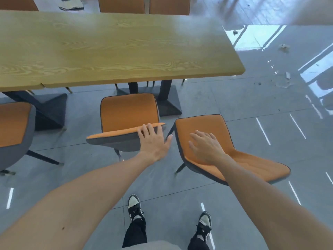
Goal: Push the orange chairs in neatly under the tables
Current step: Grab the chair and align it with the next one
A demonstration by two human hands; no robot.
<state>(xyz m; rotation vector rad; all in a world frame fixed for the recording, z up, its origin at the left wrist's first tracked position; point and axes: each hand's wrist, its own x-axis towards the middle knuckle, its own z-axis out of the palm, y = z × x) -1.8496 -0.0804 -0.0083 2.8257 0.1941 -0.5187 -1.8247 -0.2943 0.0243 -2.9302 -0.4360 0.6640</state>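
Note:
A long wooden table (108, 47) fills the upper view. In front of it stands an orange chair (128, 110) with a grey back shell, its seat just short of the table edge. My left hand (154, 141) rests on the right end of its backrest top, fingers straight across the edge. Right of it a second orange chair (252, 163) stands turned at an angle, away from the table. My right hand (207, 147) lies spread over its orange surface; I cannot tell whether it touches. A third orange chair (14, 123) is at the left edge.
Black table bases (169, 103) stand under the table behind the chairs. Two more orange chair backs (122, 5) show at the table's far side. Scraps of debris (284, 47) lie on the glossy grey floor to the right. My shoes (134, 206) are below.

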